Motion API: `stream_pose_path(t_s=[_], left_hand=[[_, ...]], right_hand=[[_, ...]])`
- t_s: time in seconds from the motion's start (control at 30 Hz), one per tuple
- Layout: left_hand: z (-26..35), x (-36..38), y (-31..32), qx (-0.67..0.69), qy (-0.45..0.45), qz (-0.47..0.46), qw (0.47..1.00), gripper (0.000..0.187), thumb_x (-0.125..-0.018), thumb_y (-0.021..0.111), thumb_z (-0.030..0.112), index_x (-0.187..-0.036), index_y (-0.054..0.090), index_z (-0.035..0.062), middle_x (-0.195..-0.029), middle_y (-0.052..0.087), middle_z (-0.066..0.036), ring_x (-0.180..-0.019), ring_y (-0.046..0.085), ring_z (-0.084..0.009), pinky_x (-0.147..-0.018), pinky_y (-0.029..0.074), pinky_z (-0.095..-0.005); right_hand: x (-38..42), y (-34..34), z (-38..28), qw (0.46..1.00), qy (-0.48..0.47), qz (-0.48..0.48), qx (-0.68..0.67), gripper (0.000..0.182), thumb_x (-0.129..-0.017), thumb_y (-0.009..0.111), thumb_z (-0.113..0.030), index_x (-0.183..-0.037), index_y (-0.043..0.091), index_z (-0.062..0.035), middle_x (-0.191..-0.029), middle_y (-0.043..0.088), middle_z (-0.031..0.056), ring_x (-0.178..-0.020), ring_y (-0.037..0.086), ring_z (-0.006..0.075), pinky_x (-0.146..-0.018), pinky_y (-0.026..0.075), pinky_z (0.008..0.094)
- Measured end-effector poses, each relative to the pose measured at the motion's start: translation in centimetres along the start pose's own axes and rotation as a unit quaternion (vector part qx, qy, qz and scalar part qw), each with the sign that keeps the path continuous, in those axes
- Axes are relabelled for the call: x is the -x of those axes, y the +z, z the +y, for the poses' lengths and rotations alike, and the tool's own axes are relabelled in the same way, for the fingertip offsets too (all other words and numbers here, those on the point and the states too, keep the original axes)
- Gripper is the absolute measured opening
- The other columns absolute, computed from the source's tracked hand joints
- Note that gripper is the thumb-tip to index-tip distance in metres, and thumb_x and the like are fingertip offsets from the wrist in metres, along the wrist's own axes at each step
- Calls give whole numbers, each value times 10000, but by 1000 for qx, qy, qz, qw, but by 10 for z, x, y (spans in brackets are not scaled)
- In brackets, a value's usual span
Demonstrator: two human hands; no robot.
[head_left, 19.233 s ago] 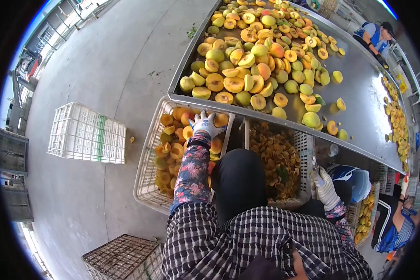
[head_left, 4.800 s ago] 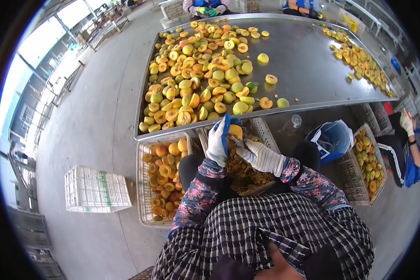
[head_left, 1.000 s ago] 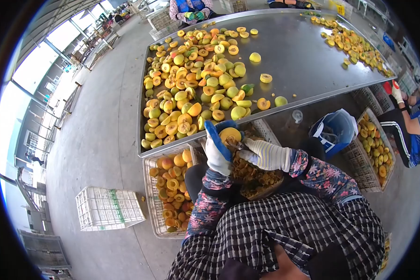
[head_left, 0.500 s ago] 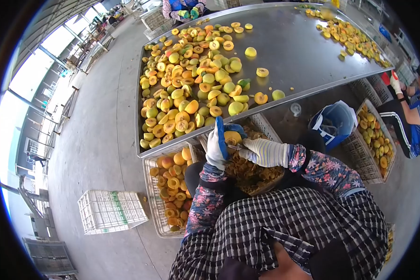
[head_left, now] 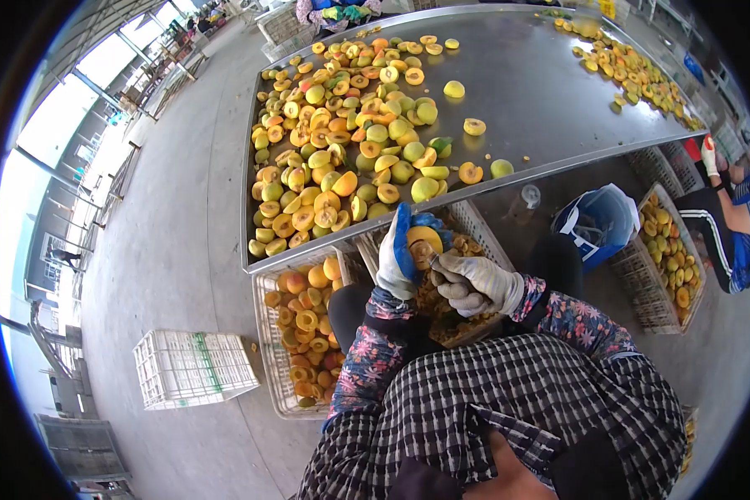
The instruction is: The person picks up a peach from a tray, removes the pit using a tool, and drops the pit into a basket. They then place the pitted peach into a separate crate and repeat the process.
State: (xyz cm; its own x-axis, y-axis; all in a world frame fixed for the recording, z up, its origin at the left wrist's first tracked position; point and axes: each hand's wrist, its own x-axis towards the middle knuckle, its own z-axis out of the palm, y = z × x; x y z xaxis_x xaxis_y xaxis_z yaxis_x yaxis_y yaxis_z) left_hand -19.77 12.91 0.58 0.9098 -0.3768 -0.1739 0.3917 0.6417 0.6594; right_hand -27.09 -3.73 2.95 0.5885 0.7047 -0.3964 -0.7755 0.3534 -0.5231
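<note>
My left hand [head_left: 402, 254], in a white and blue glove, is closed around a yellow-orange fruit half [head_left: 424, 242], its cut face turned up. My right hand [head_left: 475, 283], in a grey-white glove, is closed at the fruit's right edge around a small tool, mostly hidden by the fingers. Both hands are over a crate [head_left: 480, 233] of brownish-orange scraps, just off the near edge of the metal table [head_left: 517, 100]. Many halved fruits [head_left: 325, 167] are heaped on the table's left part.
A crate of orange halves [head_left: 269, 358] stands left of my legs, with an upturned white crate [head_left: 193, 369] farther left. To the right are a blue bucket [head_left: 596, 221] and a fruit crate [head_left: 654, 308]. Other people sit at the table's far side and right.
My right hand has turned, its fingers now curled more tightly beside the fruit. The fruit's cut face is now more visible. The view has shifted slightly.
</note>
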Motion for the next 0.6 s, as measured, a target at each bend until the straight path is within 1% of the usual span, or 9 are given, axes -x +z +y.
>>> stream_pose_path(t_s=[0.03, 0.07, 0.17, 0.2, 0.23, 0.33, 0.43, 0.5, 0.6], left_hand=[[0, -1, 0, 6, -26, 22, 999, 470, -1042, 477, 429, -1003, 601, -23, -898, 673, -151, -806, 697, -346, -721, 603, -460], [1, -1, -1, -3, -38, 7, 999, 412, -1029, 542, 373, -981, 651, -22, -850, 676, -108, -774, 685, -253, -705, 581, -385], [16, 13, 10, -428, 69, 94, 896, 373, -1014, 586, 322, -955, 717, -22, -761, 665, -35, -694, 619, -127, -627, 505, -278], [13, 10, 3, -380, 113, 125, 910, 331, -996, 614, 286, -948, 759, -8, -688, 632, 28, -627, 520, -47, -555, 406, -225], [25, 10, -13, -364, 68, 171, 913, 346, -994, 615, 299, -979, 751, -19, -684, 615, 42, -591, 485, -37, -526, 378, -216], [56, 29, -54, -359, 139, 244, 890, 284, -1009, 598, 252, -886, 696, 15, -638, 564, 51, -497, 427, -30, -450, 304, -216], [98, 63, -100, -492, 135, 289, 810, 294, -983, 614, 277, -931, 717, 7, -659, 601, 26, -568, 524, -74, -509, 381, -249], [121, 77, -117, -700, 45, 351, 620, 284, -953, 633, 295, -996, 724, 30, -723, 665, -43, -639, 621, -161, -586, 464, -311], [130, 53, -181, -704, 198, 304, 611, 292, -927, 642, 299, -1055, 713, 46, -857, 703, -114, -775, 678, -269, -711, 512, -372]], right_hand=[[1, 0, 2, 1000, 0, 16, 10, 487, -996, 501, -562, -987, 538, -77, -601, 412, -36, -381, 336, 65, -359, 256, 221], [1, 1, 4, 999, -1, 32, 19, 486, -994, 504, -563, -984, 538, -78, -600, 410, -35, -380, 337, 66, -358, 256, 222], [4, -5, 11, 999, -5, 26, 28, 476, -995, 508, -557, -989, 544, -83, -605, 431, -27, -383, 355, 69, -361, 263, 224], [6, -9, 13, 1000, -7, 15, 27, 471, -996, 508, -553, -994, 547, -84, -608, 443, -23, -384, 363, 70, -362, 267, 225], [10, -8, 10, 999, -15, 22, 46, 462, -997, 511, -547, -1006, 552, -87, -615, 458, -18, -384, 367, 72, -361, 266, 227], [25, -14, -3, 988, -29, 82, 130, 448, -998, 529, -524, -1057, 563, -81, -646, 512, -5, -428, 436, 90, -398, 321, 238], [14, -54, 5, 881, -39, 162, 443, 464, -1008, 526, -495, -1127, 561, -48, -667, 537, 23, -517, 521, 140, -492, 423, 277], [9, -54, 2, 747, -6, 198, 634, 445, -1006, 527, -364, -1281, 505, -14, -779, 639, 162, -707, 644, 311, -680, 510, 401], [-3, -81, 18, 622, -20, 217, 752, 454, -966, 520, -240, -1371, 452, -43, -933, 676, 273, -882, 657, 440, -782, 504, 500]])
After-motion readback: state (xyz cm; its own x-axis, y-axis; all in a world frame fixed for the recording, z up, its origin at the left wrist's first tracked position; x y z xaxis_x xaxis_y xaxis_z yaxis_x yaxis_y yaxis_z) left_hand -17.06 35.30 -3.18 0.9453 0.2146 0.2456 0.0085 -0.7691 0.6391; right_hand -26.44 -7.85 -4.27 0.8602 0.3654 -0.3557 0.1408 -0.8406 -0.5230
